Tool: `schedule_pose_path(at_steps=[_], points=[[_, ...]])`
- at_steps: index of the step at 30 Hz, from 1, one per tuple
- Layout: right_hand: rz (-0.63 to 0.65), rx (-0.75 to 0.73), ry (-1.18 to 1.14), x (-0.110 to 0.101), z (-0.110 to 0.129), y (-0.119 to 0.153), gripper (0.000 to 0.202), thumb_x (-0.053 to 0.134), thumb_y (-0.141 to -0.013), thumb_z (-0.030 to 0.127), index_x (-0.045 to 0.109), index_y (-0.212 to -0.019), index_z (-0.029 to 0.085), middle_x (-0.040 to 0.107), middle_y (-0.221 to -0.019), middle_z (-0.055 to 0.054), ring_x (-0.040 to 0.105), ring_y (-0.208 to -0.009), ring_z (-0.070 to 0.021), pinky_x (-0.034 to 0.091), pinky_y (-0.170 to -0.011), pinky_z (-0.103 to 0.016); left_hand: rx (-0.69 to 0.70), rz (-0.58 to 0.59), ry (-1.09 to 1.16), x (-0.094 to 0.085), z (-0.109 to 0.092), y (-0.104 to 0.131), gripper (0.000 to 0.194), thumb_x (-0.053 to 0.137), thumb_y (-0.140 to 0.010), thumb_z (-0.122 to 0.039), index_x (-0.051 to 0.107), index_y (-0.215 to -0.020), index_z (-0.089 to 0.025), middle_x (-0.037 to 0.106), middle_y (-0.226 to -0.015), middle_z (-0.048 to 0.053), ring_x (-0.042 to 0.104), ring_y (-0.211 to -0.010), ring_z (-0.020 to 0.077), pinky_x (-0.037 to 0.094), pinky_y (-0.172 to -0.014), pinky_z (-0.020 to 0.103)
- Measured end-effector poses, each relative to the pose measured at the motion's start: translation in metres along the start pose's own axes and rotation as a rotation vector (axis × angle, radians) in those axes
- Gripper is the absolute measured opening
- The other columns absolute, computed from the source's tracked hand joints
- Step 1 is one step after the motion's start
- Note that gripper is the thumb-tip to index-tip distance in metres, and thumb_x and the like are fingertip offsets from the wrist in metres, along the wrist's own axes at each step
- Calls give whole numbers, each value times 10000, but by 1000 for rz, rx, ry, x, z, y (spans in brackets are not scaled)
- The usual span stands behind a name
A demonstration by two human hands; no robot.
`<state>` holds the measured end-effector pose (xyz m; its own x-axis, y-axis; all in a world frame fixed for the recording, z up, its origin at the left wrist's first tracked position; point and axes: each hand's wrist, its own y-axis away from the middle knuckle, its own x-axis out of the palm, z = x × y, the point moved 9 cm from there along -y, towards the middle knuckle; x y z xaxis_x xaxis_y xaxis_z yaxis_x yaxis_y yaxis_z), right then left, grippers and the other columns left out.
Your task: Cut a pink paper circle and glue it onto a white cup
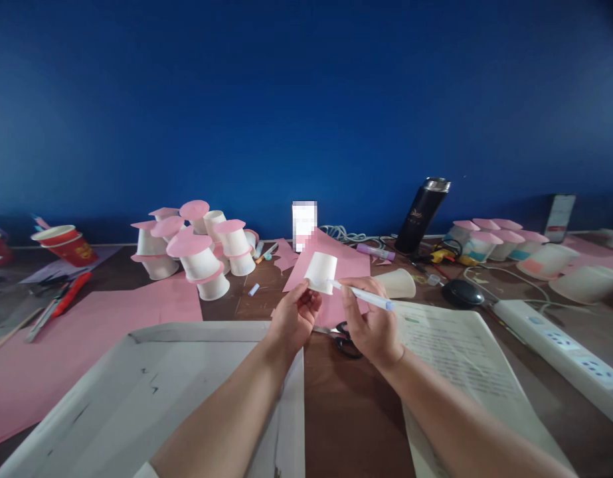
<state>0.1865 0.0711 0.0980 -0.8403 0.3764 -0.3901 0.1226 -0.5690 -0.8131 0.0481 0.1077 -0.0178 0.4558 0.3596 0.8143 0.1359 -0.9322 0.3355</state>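
Note:
A plain white paper cup [321,271] is upside down in my left hand [297,315], whose fingers pinch it near the rim. My right hand [373,322] grips a white marker pen [368,297] with a blue end, and the pen's tip meets or nearly meets the cup's lower right side. Behind and below the cup lies a sheet of pink paper [353,265]. Black-handled scissors [348,345] rest partly hidden between my hands. Just beyond my right hand, another white cup [400,283] lies on its side.
Stacked cups with pink paper tops [194,247] stand at the left, more capped cups [485,242] at the right. A black flask [422,216], a mouse [462,293] and a power strip [560,348] are on the right. A cutter knife [57,305] lies on the left.

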Motion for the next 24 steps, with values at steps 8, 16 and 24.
schedule_pose_path(at_steps=[8,16,24], points=[[16,3,7,5,-2,1,120,503,-873,214,599,-944,207,677,-877,-59,629,-841,-211,452,-835,-385,-2,7,-5,2,0,1,57,619,-767,-94,609,-715,-113,589,-623,23,573,-567,82,512,-595,184],[51,-1,16,8,-3,1,117,515,-864,202,600,-945,204,669,-889,-58,614,-852,-211,444,-844,-387,-9,3,-19,2,1,2,56,604,-781,-95,614,-727,-106,586,-619,25,572,-559,84,509,-581,185],[36,17,27,7,-6,1,126,526,-861,186,600,-961,203,669,-904,-51,605,-873,-202,437,-853,-375,-9,-4,-9,3,-1,3,74,599,-779,-83,602,-709,-107,576,-615,24,568,-555,84,513,-577,182]])
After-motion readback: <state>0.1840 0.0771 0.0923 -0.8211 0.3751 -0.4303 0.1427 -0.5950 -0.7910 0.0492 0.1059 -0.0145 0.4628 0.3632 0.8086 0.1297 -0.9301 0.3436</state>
